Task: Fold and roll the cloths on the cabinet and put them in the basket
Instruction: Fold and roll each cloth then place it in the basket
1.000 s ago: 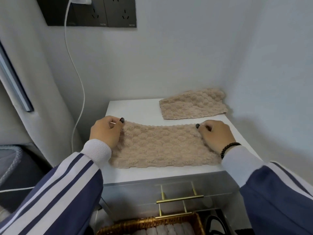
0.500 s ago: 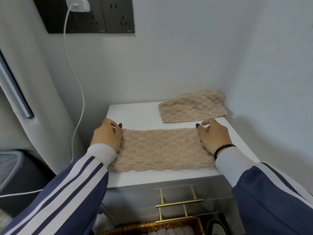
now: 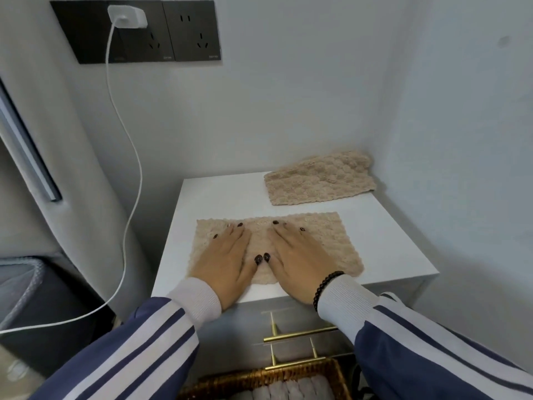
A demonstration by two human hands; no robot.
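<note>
A beige bobbled cloth (image 3: 340, 243) lies flat as a folded strip near the front of the white cabinet top (image 3: 225, 194). My left hand (image 3: 227, 261) and my right hand (image 3: 297, 258) press on its middle side by side, palms down, fingers straight, thumbs almost touching. A second beige cloth (image 3: 320, 184) lies folded at the back right corner against the wall. Below the cabinet front, a woven basket (image 3: 331, 370) holds several grey rolled cloths (image 3: 291, 391).
Walls close in the cabinet at the back and right. A white charger (image 3: 128, 17) sits in a black socket panel (image 3: 190, 30), its cable (image 3: 135, 157) hanging down the left side. Brass drawer handles (image 3: 300, 333) are below my wrists. A dark bin (image 3: 34, 298) stands lower left.
Both hands left the cloth's two ends and came together onto its middle, now lying flat on it. The cloth lies flatter and straighter. The view has tilted up a little.
</note>
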